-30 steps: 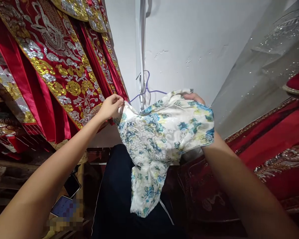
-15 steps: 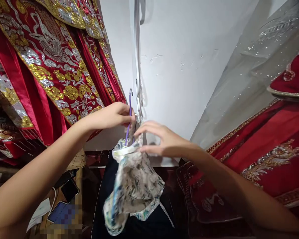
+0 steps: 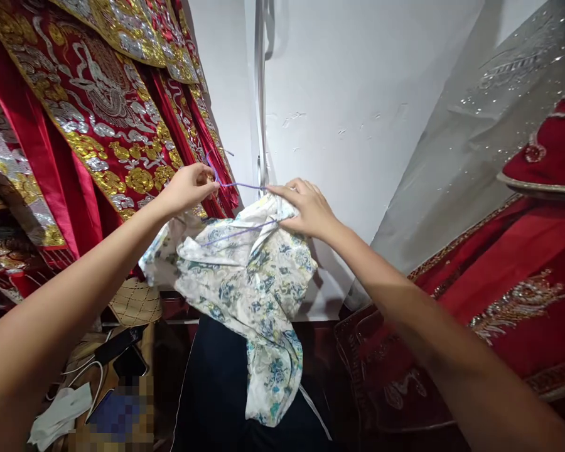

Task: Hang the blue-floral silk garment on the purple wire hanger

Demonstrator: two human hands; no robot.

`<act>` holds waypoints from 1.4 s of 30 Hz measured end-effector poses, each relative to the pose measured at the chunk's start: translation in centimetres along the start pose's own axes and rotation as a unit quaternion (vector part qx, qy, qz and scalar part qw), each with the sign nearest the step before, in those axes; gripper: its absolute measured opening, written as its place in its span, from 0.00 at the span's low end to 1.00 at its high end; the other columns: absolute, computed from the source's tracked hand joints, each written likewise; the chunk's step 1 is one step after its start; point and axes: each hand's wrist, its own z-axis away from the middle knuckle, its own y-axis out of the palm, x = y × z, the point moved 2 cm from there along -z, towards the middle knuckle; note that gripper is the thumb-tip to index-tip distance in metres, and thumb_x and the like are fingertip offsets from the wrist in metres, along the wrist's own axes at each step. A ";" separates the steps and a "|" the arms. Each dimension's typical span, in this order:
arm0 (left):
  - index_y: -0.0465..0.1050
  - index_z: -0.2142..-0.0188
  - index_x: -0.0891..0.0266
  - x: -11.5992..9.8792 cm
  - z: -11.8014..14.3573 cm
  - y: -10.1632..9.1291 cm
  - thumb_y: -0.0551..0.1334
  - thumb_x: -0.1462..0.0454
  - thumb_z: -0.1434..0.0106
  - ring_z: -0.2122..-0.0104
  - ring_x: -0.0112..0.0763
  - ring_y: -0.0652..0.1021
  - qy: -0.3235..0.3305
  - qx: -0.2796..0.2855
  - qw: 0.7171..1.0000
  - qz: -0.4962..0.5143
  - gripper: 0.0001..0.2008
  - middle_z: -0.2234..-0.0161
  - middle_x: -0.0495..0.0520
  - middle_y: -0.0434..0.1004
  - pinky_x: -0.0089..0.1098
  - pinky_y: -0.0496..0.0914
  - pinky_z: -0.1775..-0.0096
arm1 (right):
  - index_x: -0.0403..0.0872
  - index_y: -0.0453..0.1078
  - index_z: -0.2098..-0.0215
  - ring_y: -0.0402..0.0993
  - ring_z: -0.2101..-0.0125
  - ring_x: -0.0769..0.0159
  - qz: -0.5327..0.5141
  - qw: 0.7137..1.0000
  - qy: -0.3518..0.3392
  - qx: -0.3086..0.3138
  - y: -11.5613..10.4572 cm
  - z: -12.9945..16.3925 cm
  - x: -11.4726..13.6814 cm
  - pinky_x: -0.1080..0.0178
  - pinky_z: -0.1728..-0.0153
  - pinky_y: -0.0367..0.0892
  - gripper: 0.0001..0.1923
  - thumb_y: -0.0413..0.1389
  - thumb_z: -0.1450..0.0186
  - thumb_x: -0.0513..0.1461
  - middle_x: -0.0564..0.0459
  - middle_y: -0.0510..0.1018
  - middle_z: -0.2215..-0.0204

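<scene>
My left hand (image 3: 193,187) pinches a thin purple clothes hanger (image 3: 242,185) near its hook end, with the hook tilted to the left. A white shirt (image 3: 268,282) with a blue and green floral print hangs below, and one shoulder of it is on the hanger's right end. My right hand (image 3: 306,204) is closed on the cloth at that end. The hanger's lower bar runs across the front of the shirt's neck opening. One sleeve droops toward my lap.
Red costumes with gold and silver embroidery (image 3: 136,125) hang at the left. On the right are red beaded garments (image 3: 522,251) and a clear plastic cover (image 3: 433,163). A white wall (image 3: 339,81) stands ahead. A phone (image 3: 113,411), cable and tissue (image 3: 61,414) lie on a wooden surface at lower left.
The hanger has turned from upright to nearly level, its hook now to the left. My left hand moved left and up, my right hand rose, and the shirt has spread out.
</scene>
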 end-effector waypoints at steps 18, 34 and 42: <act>0.63 0.43 0.56 0.6 13.7 13.3 0.53 0.59 0.29 0.58 0.42 0.77 0.129 0.062 0.988 -0.053 0.16 0.58 0.58 0.77 0.40 0.68 0.53 | 0.58 0.63 0.33 0.66 0.52 0.45 0.031 0.987 0.134 -0.081 0.4 7.1 -2.0 0.45 0.51 0.64 0.38 0.57 0.42 0.38 0.45 0.68 0.53; 0.64 0.63 0.60 -1.2 18.1 20.0 0.49 0.56 0.26 0.68 0.40 0.76 0.057 0.256 0.959 -0.109 0.13 0.69 0.55 0.74 0.33 0.60 0.68 | 0.49 0.66 0.39 0.74 0.47 0.56 -0.405 0.882 0.203 -0.127 4.6 12.6 5.0 0.51 0.44 0.69 0.25 0.59 0.35 0.40 0.44 0.77 0.48; 0.61 0.61 0.59 -2.2 19.4 18.8 0.50 0.68 0.30 0.68 0.38 0.74 0.087 0.263 0.960 -0.047 0.04 0.69 0.54 0.71 0.33 0.61 0.67 | 0.48 0.68 0.55 0.72 0.66 0.64 -0.429 0.838 0.334 -0.046 12.8 20.1 11.2 0.62 0.65 0.69 0.16 0.61 0.41 0.37 0.51 0.74 0.64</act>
